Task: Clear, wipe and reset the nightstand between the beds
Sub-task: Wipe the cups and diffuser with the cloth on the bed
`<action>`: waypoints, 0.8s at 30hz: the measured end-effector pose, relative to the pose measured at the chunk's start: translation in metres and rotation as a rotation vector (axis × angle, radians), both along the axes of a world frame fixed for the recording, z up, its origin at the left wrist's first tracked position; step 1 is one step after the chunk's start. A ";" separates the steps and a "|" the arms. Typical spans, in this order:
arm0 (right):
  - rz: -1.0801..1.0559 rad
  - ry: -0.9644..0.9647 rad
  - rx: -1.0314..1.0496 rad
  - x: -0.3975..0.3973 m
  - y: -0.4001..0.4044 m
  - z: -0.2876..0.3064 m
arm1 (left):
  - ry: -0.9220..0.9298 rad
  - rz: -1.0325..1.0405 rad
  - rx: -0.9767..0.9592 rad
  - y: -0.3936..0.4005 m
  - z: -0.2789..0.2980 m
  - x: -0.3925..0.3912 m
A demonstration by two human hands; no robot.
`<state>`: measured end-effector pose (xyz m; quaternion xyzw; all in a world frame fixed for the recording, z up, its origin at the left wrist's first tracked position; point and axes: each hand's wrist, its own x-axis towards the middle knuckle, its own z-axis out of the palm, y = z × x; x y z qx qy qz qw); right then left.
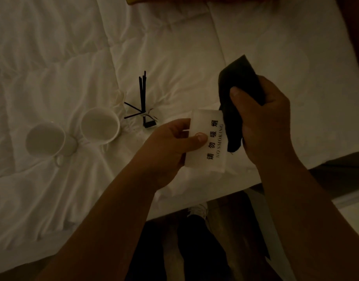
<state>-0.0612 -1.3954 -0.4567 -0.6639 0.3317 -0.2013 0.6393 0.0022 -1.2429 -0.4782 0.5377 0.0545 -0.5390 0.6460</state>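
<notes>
The left hand [170, 142] pinches a white rectangular no-smoking sign [208, 141] by its left edge, the thumb lying flat across the printed face and the other fingers curled behind it. The sign is held above the near edge of the bed, its black lettering running lengthwise: one row of Chinese characters and one row of Latin capitals. Its right edge touches a dark folded cleaning cloth [240, 102], which the right hand [263, 122] grips, thumb pressed on the front of the cloth and fingers wrapped round the back. One corner of the cloth sticks up and away past the fingers; another hangs down below the palm, against the sign's right side.

To the left of the hands, on the rumpled white quilt [63, 57], stands a small reed diffuser [143, 110] with thin black sticks. Several sticks rise together and two splay out leftward; their exact number is hard to tell in the dim light. Farther left lie two white ceramic cups [73, 132], side by side, mouths turned toward the camera, the right one just beside the diffuser. The handle of the left cup shows at its near side.

There is one sign, one cloth, one diffuser and two cups. Below the bed's near edge, a dark floor [158, 250] and one pale shoe [197, 211] are visible.
</notes>
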 end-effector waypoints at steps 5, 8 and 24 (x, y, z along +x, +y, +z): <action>0.116 0.058 0.015 -0.002 0.010 0.001 | 0.046 0.233 -0.007 -0.011 -0.001 0.012; 0.159 0.127 -0.067 -0.015 0.024 -0.001 | 0.031 0.313 0.025 -0.017 -0.002 0.017; 0.214 0.026 -0.218 -0.002 0.048 0.006 | 0.031 0.244 -0.256 -0.014 0.000 -0.009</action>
